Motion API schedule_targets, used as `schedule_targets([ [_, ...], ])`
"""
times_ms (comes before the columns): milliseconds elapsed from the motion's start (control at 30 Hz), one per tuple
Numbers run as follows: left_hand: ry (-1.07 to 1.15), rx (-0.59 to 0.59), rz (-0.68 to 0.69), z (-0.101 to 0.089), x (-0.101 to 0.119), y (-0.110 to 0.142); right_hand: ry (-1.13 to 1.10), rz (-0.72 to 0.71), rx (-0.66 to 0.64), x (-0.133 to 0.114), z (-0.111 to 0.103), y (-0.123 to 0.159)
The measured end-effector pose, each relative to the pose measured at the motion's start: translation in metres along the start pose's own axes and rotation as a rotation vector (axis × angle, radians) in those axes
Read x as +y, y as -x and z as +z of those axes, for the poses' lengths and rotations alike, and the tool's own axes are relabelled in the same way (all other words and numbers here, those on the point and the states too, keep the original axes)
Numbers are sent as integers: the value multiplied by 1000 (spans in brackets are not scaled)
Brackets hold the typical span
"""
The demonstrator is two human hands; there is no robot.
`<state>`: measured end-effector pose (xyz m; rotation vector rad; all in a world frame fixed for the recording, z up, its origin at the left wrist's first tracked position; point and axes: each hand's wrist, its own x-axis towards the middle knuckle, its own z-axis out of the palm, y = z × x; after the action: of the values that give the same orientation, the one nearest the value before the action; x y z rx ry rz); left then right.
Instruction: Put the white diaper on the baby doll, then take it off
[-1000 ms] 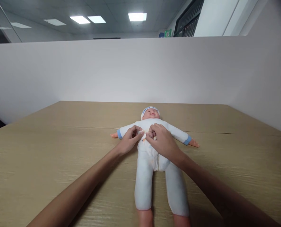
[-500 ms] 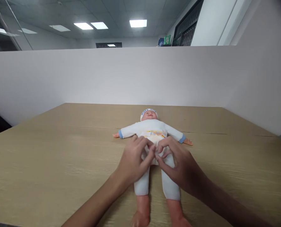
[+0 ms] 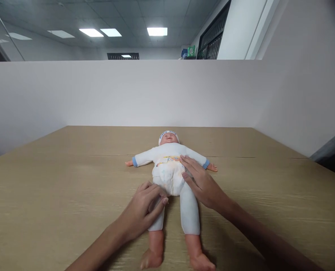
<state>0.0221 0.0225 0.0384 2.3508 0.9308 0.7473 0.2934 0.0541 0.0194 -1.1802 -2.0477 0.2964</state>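
Note:
A baby doll [image 3: 170, 171] in a white suit with blue cuffs and a white cap lies on its back on the wooden table [image 3: 57, 180], arms spread, bare feet toward me. My left hand [image 3: 141, 210] is wrapped round the doll's leg on the left, fingers closed on the white trouser leg. My right hand [image 3: 202, 182] lies flat along the doll's hip and waist on the right, fingers stretched out and resting on the cloth.
White partition walls [image 3: 99, 94] stand along the back and right edges of the table. Beyond them are ceiling lights and a dark window frame. A dark gap shows at the far right past the partition.
Both hands left the doll's crotch, where the fingers were pinched together. The left one slid down onto the leg, the right one opened flat on the hip. The camera view shifted slightly.

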Motion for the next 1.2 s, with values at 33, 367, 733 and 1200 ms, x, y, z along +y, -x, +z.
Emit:
schedule_targets([
  [33,-36,0,9,0,2,1,12,-17,32,-13,-2,5],
  [367,-74,-69,-49,0,-12,4,-14,51,-218,-51,1,49],
  [733,-196,1,-184,13,-33,-36,190,134,-103,-23,22,32],
  [1200,-75,190,-50,17,-34,-25,66,198,-91,-32,24,44],
])
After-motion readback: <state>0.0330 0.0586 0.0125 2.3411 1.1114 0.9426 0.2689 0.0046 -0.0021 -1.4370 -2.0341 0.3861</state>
